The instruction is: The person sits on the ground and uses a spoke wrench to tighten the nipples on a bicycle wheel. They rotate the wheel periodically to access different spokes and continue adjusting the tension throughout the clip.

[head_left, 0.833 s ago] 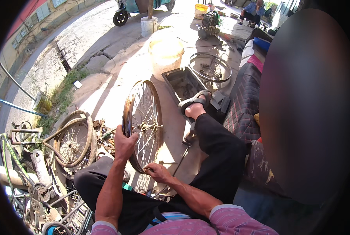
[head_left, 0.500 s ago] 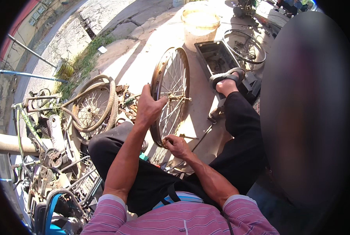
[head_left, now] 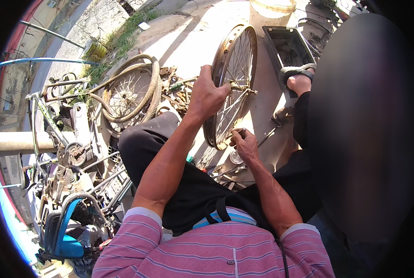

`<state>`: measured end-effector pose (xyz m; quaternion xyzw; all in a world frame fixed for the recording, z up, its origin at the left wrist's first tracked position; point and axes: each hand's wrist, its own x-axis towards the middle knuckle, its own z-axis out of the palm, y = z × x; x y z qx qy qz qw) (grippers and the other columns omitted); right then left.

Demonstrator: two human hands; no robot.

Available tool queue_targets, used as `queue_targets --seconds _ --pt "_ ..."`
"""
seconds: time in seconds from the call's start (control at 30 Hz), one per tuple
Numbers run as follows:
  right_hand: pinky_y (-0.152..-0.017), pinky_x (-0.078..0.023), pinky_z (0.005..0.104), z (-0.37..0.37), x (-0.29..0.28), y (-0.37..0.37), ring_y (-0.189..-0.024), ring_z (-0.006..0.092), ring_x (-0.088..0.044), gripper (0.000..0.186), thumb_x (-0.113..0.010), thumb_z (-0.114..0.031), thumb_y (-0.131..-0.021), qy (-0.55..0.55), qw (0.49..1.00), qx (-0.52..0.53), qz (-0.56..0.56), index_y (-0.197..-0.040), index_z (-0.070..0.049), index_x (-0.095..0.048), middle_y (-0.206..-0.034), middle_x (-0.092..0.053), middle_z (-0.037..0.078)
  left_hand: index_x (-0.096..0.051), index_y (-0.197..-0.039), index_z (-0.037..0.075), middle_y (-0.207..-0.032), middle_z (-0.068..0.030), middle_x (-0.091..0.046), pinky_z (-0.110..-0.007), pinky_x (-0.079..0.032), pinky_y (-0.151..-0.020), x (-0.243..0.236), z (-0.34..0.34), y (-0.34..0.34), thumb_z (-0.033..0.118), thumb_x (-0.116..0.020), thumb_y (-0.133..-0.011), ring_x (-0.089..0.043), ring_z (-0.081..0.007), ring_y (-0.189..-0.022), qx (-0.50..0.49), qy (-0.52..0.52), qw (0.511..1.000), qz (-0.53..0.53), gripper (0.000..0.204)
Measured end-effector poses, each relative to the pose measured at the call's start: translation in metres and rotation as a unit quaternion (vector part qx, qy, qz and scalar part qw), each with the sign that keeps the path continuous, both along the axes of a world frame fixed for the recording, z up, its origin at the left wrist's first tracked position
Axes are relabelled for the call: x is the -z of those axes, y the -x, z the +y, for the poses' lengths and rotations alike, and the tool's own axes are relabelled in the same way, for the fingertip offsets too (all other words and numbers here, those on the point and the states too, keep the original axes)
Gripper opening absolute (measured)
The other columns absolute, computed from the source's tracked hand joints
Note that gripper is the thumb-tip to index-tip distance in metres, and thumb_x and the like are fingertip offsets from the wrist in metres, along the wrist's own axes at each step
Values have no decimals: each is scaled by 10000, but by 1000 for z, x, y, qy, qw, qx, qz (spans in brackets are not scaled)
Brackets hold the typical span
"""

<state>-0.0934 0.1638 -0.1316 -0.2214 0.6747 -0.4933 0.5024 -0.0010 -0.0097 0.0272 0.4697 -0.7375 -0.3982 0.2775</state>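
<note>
A bare bicycle wheel rim with spokes and hub (head_left: 221, 53) stands upright, slightly tilted, between my knees, with no tyre on it. My left hand (head_left: 208, 96) is closed round the rim's near left side, its thumb toward the spokes. Close to the lower spokes, just right of the rim's bottom, my right hand (head_left: 245, 144) has its fingertips pinched together. Whatever small thing is between them is too small to make out. The axle sticks out of the hub on the right.
A tyred wheel (head_left: 125, 95) lies to the left, by a heap of bicycle frames and parts (head_left: 75, 153). Ahead on the right are a black crate (head_left: 272, 44) and a pale bucket (head_left: 262, 18). My sandalled foot (head_left: 298, 79) rests at the crate.
My right hand has come off the rim's lower edge and is now a little right of it, beside the spokes. The left hand keeps its hold. The whole view has shifted.
</note>
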Motion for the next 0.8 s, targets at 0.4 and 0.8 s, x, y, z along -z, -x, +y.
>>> queue_targets --seconds 0.4,0.8 --pt "-560 -476 290 15 72 -1 -648 169 -659 287 -524 -295 -988 -82 958 61 -268 -1047 -38 -639 -786 -649 32 -543 -1104 -41 -913 -135 -641 -352 -530 -749 2 -1 0 178 -750 -832 -633 -205 -812 -23 -16 999 33 406" --pt "-580 -456 304 16 82 -1 -675 178 -623 299 -449 -294 -1011 -120 893 139 -410 -1052 -58 -627 -769 -612 17 -532 -1120 -46 -959 -131 -610 -317 -588 -680 10 -10 -4 210 -746 -825 -630 -177 -799 -37 -66 995 63 445"
